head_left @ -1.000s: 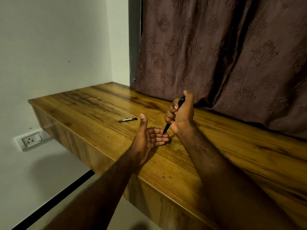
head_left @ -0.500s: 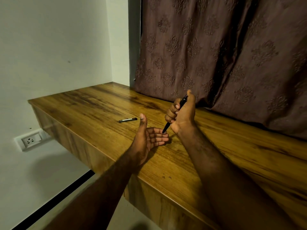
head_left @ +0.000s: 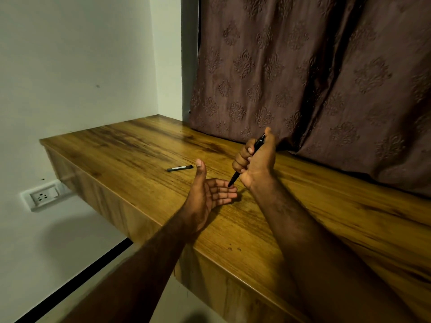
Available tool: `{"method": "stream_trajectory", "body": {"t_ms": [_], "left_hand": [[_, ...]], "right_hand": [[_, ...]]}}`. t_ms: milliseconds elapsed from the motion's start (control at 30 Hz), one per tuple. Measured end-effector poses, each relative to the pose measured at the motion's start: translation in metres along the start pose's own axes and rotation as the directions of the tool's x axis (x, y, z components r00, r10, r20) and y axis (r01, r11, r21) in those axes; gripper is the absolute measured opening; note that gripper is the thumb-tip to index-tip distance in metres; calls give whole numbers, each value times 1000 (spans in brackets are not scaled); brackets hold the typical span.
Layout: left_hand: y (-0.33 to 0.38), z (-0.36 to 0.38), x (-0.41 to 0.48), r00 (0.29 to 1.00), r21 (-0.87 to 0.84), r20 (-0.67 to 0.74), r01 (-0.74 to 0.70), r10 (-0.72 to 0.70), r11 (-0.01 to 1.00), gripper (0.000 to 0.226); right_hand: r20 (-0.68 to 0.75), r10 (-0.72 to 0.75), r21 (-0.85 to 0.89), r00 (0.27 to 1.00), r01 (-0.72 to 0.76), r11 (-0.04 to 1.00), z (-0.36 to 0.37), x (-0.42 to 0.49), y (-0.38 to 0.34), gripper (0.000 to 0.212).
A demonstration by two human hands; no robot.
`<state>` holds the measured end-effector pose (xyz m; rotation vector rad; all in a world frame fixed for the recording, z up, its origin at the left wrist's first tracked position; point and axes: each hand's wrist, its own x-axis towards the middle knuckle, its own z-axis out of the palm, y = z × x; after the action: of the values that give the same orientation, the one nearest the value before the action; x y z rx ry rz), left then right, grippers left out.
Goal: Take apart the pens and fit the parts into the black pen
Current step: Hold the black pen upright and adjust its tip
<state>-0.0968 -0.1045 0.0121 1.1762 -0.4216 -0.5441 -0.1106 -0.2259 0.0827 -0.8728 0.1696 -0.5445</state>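
Looks far along, as a guess: on the long wood-grain counter below the brown embossed curtain, only one loose part in sight; in the right hand, grip closed as a fist round the slim black pen, thumb up by its top end, tip angled down at the fingertips of the left hand; left grip open, palm up, holding nothing visible; well apart to the left, flat on the counter, a short dark pen piece with a pale band, seemingly yet to be fitted or left over.

Hard to judge the rest: most of the barrel buried in the fist; cannot tell whether the tip touches the fingers, nor whether the loose piece is refill, cap or barrel.
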Motion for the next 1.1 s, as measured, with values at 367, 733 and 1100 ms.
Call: {"method": "stream_trajectory", "body": {"t_ms": [367,733,1100], "left_hand": [[1,0,0,1000,8,-5,14,-14,1000,108],[-1,0,1,1000,7,4,5,-5,1000,106],[0,0,1,1000,8,2,3,-3,1000,104]], "right_hand": [[10,-17,-43,1000,17,999,2,-1,0,54],[27,-20,-75,999,22,997,4,-3,-1,57],[10,-4,-35,1000,4,999,2,-2,0,60]]}}
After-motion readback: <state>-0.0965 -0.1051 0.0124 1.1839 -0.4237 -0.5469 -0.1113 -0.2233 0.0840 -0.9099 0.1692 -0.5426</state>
